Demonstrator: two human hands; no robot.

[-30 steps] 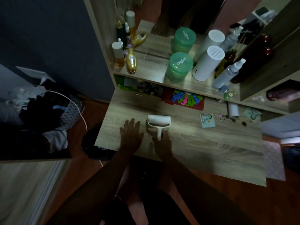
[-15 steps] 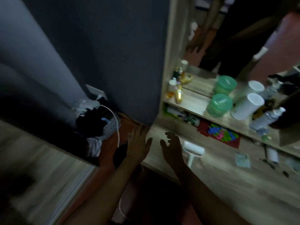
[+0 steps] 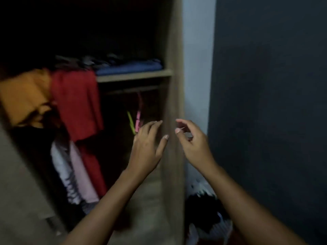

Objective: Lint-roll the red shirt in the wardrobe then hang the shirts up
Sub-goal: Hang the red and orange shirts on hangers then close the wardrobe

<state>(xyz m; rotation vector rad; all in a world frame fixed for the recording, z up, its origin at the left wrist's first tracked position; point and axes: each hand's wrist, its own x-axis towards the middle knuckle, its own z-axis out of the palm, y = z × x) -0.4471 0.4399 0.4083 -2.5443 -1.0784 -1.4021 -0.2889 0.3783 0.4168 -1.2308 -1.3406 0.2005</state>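
The head camera looks into an open wardrobe point(image 3: 175, 41), dim and somewhat blurred. The red shirt point(image 3: 76, 103) hangs in the left part of the opening, its top just under the level of the shelf point(image 3: 134, 76), with an orange garment point(image 3: 24, 96) touching it on the left. Below the red shirt, pale white and pink clothes point(image 3: 74, 174) hang or lie beside more red cloth; which it is cannot be told. Folded blue clothes point(image 3: 131, 68) sit on the shelf, and beneath it runs a rail point(image 3: 131, 90) with a pink hanger point(image 3: 138, 112) and a green hanger point(image 3: 131, 122) on it, well to the right of the red shirt. The left hand point(image 3: 146, 147) is raised in front of the opening, just beside the hangers, its fingers point(image 3: 152, 126) straight and close together, the thumb spread away, holding nothing. The right hand point(image 3: 192, 144) is raised near it, across the wardrobe's side panel point(image 3: 174, 174), its fingers loosely curled around nothing. Right of the panel come a pale strip of wall point(image 3: 196, 68) and a dark blue surface point(image 3: 265, 103). A heap of dark and light clothes point(image 3: 207, 209) lies low down at the foot of the panel.
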